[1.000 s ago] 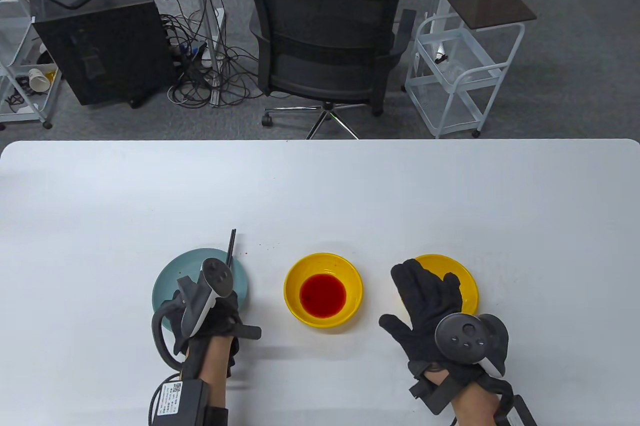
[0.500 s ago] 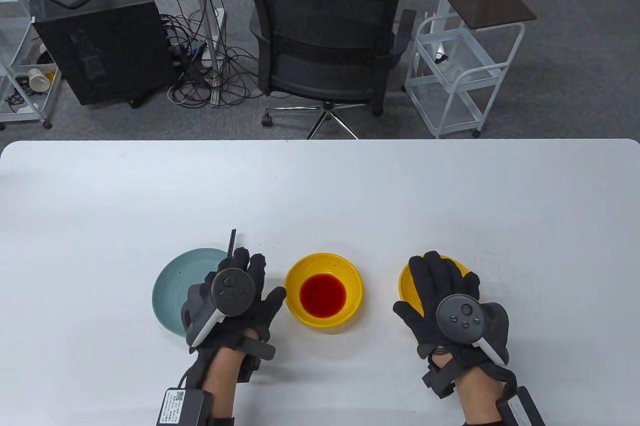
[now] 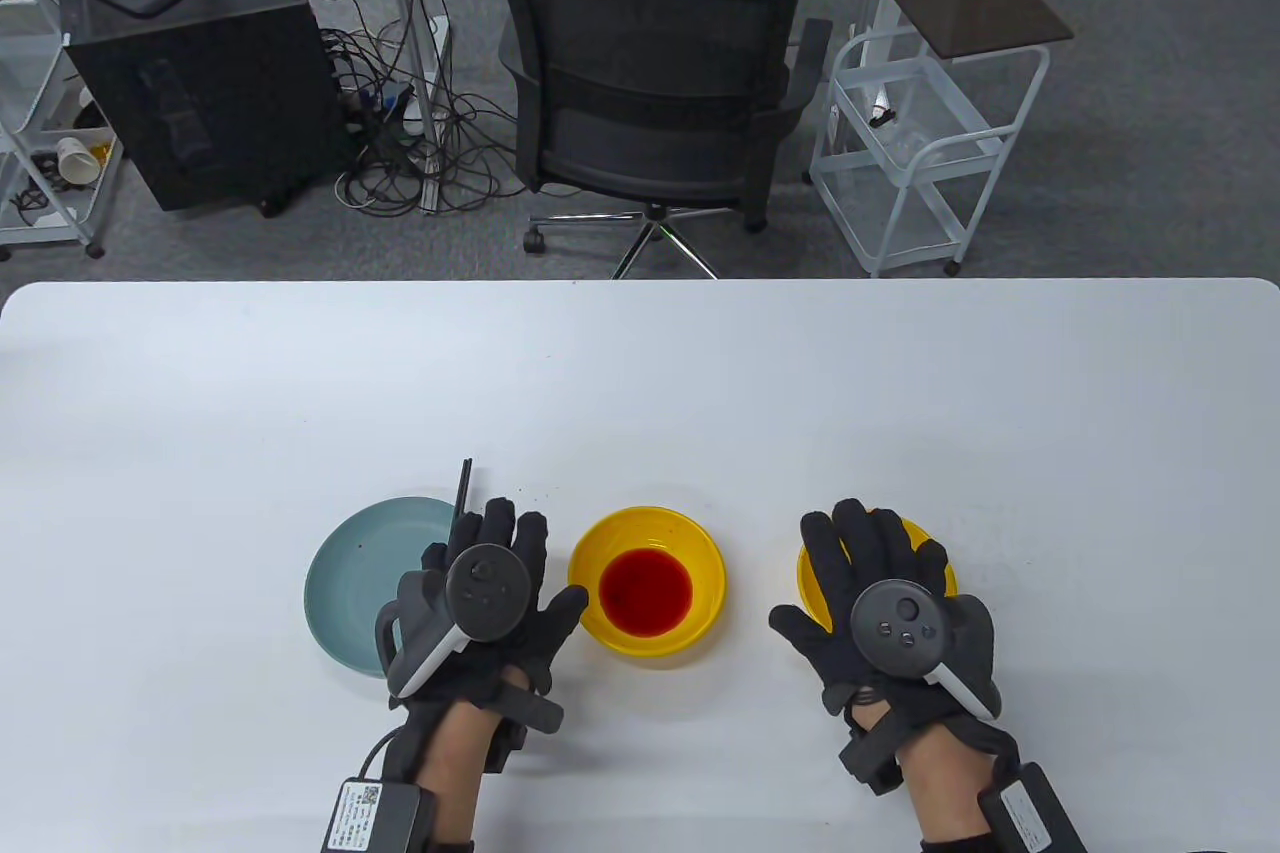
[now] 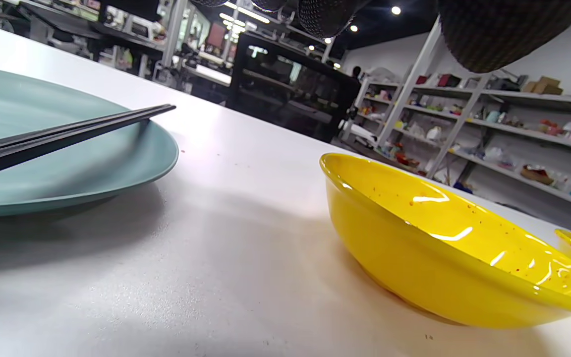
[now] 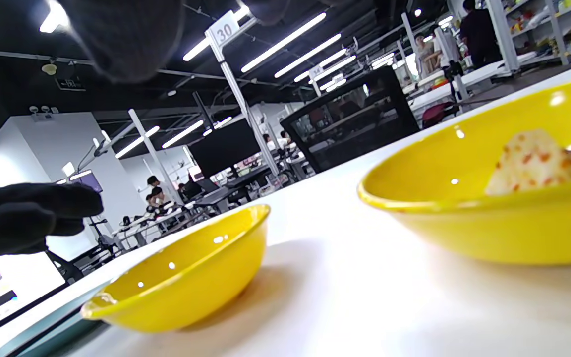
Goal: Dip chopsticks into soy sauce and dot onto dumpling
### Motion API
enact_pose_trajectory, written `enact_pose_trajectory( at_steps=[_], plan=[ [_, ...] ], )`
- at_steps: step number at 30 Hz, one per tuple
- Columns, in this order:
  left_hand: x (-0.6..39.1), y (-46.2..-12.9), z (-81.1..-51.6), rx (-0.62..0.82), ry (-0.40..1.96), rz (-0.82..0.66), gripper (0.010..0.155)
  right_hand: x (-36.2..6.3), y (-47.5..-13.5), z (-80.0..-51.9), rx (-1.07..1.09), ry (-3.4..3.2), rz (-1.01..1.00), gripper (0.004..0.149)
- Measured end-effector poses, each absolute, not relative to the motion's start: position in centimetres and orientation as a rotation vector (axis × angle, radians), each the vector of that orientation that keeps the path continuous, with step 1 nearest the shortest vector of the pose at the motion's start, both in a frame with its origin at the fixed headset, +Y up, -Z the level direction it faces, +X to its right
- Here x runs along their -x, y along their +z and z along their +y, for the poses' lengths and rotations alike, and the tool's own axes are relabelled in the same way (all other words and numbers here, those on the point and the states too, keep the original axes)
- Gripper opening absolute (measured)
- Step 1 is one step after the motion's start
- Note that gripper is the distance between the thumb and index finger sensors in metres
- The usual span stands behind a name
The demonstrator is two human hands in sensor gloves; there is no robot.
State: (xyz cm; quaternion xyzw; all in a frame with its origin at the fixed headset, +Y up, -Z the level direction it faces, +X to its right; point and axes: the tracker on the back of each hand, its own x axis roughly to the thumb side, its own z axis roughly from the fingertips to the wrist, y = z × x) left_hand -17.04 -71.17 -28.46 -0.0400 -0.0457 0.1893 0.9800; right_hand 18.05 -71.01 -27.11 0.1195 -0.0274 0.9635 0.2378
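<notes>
— On the table (image 3: pixel 640 373), near its front edge, what lies where?

— From left to right: a teal plate (image 3: pixel 345 583), a yellow bowl (image 3: pixel 700 558) with red sauce (image 3: pixel 645 590), and a second yellow bowl (image 3: pixel 940 558) that holds the dumpling (image 5: pixel 538 161).

— And the chopsticks (image 3: pixel 462 496)?

— Black, side by side, resting across the plate's right rim; their far ends stick out past it onto the table. In the left wrist view they lie flat over the plate with no finger on them.

— The left hand (image 3: pixel 490 603)?

— Palm down, fingers spread, over the plate's right edge and the gap beside the sauce bowl. It holds nothing.

— The right hand (image 3: pixel 880 593)?

— Also palm down with fingers spread and apart, covering most of the second bowl. Nothing is in it. Whether it touches the bowl, I cannot tell.

— The dumpling itself?

— Pale, with red specks on it, sitting inside its bowl in the right wrist view; from above the hand hides it.
</notes>
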Motion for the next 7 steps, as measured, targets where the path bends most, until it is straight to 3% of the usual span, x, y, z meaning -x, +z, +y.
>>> enact_pose_trajectory(
  at_steps=[7],
  plan=[
    [16.73,-28.51,-71.13,0.073,0.360,-0.092,0.085,-18.54,-26.74,-70.32,-0.343,2.596,-0.096,0.084]
  ],
)
